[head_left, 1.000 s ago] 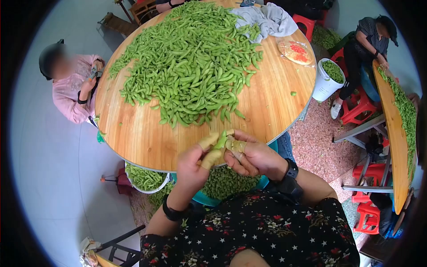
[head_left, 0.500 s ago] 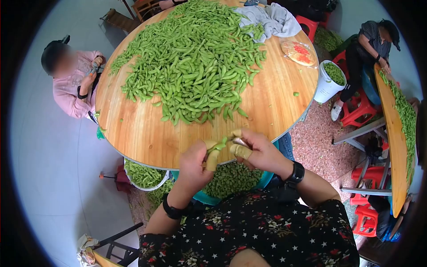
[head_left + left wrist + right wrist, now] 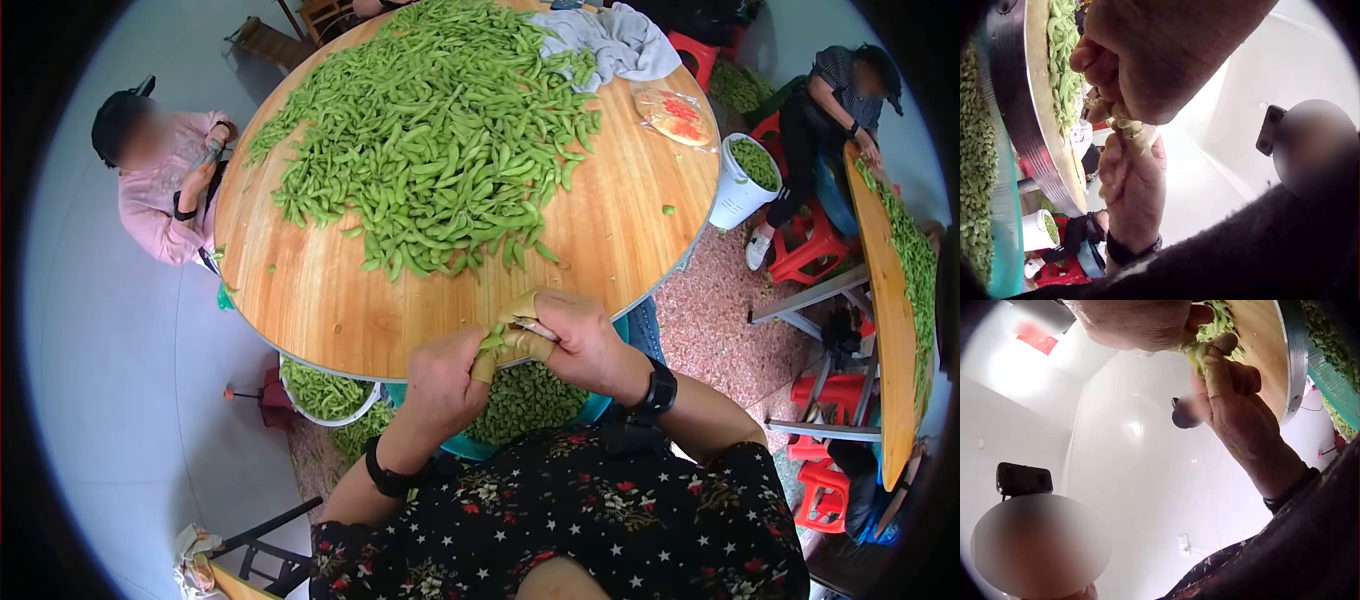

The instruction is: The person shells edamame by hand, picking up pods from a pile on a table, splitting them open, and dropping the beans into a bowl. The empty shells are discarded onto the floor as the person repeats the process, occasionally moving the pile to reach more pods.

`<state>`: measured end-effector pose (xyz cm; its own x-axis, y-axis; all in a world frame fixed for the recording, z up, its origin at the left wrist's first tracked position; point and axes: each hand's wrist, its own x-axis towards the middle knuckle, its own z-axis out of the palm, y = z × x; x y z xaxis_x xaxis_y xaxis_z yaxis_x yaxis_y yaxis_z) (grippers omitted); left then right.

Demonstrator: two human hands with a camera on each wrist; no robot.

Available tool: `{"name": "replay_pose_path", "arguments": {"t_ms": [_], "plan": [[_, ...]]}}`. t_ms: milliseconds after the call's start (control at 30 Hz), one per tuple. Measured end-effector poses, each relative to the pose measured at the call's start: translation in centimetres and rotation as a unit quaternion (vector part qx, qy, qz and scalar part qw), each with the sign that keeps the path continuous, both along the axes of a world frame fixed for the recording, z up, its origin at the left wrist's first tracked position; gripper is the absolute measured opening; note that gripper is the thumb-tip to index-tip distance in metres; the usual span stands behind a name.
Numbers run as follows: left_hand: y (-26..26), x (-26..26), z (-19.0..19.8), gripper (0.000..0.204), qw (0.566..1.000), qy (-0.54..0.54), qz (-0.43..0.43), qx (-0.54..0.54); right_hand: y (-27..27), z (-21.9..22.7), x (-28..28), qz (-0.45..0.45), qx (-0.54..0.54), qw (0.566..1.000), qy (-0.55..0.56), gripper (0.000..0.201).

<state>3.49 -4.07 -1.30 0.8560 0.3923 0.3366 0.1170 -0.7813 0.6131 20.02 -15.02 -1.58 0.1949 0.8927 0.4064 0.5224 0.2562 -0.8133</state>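
Note:
Over the table's near edge, my left hand (image 3: 445,375) pinches a green soybean pod (image 3: 494,338) between thumb and fingers. My right hand (image 3: 575,335) meets it from the other side, its fingertips right at the pod. A small silvery tool (image 3: 537,326) lies in the right hand's grip, mostly covered by the fingers; I cannot tell its kind. Yellowish covers wrap several fingertips on both hands. In the right wrist view the pod (image 3: 1197,359) shows between the two hands. A large heap of pods (image 3: 440,150) lies on the round wooden table (image 3: 630,250) beyond.
Below the hands, a teal basin (image 3: 466,447) holds many shelled beans. To its left is a white bucket (image 3: 350,418) of pods. A grey cloth (image 3: 625,45) and a wrapped flat item (image 3: 675,118) lie at the table's far right. People sit at left (image 3: 165,190) and right (image 3: 835,100).
My hands parted slightly, then came together again around the pod. The right hand has turned over, knuckles now more upward, and the silvery tool shows more than a second ago.

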Motion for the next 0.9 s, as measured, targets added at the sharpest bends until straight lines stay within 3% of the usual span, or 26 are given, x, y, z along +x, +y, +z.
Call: {"name": "replay_pose_path", "arguments": {"t_ms": [67, 267, 300, 333, 367, 433, 467, 600, 667, 700, 733, 767, 800, 833, 900], "plan": [[0.0, 0.1, 0.3, 0.007, 1.0, -0.01, -0.02, -0.007, 0.1, 0.0, -0.1, -0.002, 0.036, 0.998, -0.049, 0.016], [0.6, 0.1, 1.1, 0.009, 0.992, 0.031, -0.108, -0.054, -0.3, -0.4, 0.3, 0.053, 0.005, 0.998, 0.039, 0.015], [0.6, 0.0, 1.1, 0.009, 0.992, 0.031, -0.108, -0.055, -0.5, 0.1, 0.4, 0.086, -0.109, 0.965, 0.222, 0.012], [0.5, -0.1, 1.1, 0.01, 0.991, 0.031, -0.115, -0.065, -0.6, 0.4, 0.5, 0.115, -0.218, 0.885, 0.395, 0.01], [0.5, -0.2, 1.0, 0.011, 0.989, 0.032, -0.121, -0.076, -0.6, 0.4, 0.3, 0.115, -0.217, 0.885, 0.395, 0.01], [0.6, -0.8, 0.8, 0.013, 0.987, 0.039, -0.089, -0.126, -0.6, 0.4, -0.2, 0.009, -0.248, 0.814, 0.525, 0.009], [0.7, -1.1, 0.7, 0.015, 0.982, 0.045, -0.057, -0.176, -0.8, 0.6, 0.2, 0.01, -0.248, 0.813, 0.526, 0.009], [1.4, -1.2, 0.0, 0.022, 0.989, 0.059, 0.002, -0.138, -2.8, 4.9, 0.3, 0.167, -0.24, 0.838, 0.46, 0.013], [1.5, -1.1, -0.9, 0.022, 0.996, 0.018, 0.016, -0.087, -3.4, 6.9, -1.0, 0.314, -0.099, 0.867, 0.373, 0.018], [1.5, -1.1, -0.8, 0.022, 0.996, 0.017, 0.015, -0.088, -3.6, 8.7, -0.8, 0.421, -0.108, 0.832, 0.345, 0.022], [1.6, -1.1, -0.5, 0.024, 0.983, 0.056, 0.017, -0.172, -3.8, 9.8, -1.1, 0.493, -0.074, 0.801, 0.331, 0.024], [1.9, -1.1, -0.3, 0.025, 0.963, 0.093, 0.019, -0.254, -4.4, 11.2, -1.5, 0.526, -0.086, 0.781, 0.326, 0.026], [2.1, -1.1, -0.3, 0.026, 0.97, 0.092, 0.035, -0.221, -4.8, 10.9, -2.3, 0.556, -0.015, 0.765, 0.325, 0.026], [2.3, -1.0, -0.4, 0.026, 0.972, 0.084, 0.033, -0.219, -5.4, 10.0, -6.5, 0.565, 0.126, 0.658, 0.481, 0.031], [2.3, -1.1, -0.5, 0.031, 0.953, 0.087, 0.053, -0.284, -5.6, 12.9, -4.8, 0.525, 0.097, 0.728, 0.431, 0.027]]}}
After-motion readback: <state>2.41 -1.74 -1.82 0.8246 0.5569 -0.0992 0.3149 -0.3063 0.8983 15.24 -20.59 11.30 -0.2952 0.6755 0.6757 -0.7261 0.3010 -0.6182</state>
